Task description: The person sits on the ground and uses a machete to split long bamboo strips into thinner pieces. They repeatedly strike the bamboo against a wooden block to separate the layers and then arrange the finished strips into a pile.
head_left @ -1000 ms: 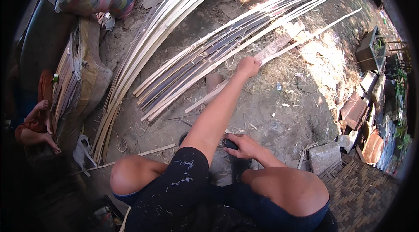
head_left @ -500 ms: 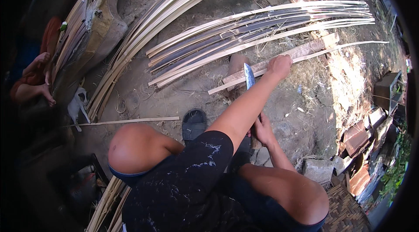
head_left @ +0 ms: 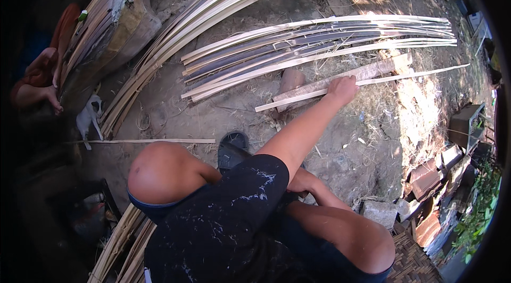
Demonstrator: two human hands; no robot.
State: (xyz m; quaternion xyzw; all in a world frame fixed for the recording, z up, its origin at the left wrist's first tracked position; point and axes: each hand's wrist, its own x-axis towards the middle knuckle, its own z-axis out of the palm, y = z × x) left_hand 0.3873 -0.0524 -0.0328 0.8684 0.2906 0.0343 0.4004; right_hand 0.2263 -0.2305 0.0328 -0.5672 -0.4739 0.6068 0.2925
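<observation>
My left hand [head_left: 343, 90] reaches across, closed around a long thin bamboo strip [head_left: 415, 74]. The strip lies along a flat wooden board [head_left: 383, 66], whose near end rests on a short log [head_left: 291, 80]. Close to my right knee, my right hand [head_left: 302, 181] is curled and partly covered by my left arm. It was gripping a knife half a second ago; the blade is hidden now, and only a bit of what looks like the handle shows below the fingers.
Split bamboo strips [head_left: 319, 38] lie in a row beyond the board, with a longer bundle [head_left: 213, 17] at left. A small white dog [head_left: 88, 118] and another person's feet [head_left: 50, 94] are far left. Bricks and rubble [head_left: 426, 179] stand at right; a dark sandal [head_left: 231, 150] is near my knee.
My right hand has drawn back toward my body, and the knife blade has gone out of sight under my left arm. My left hand keeps its hold on the strip.
</observation>
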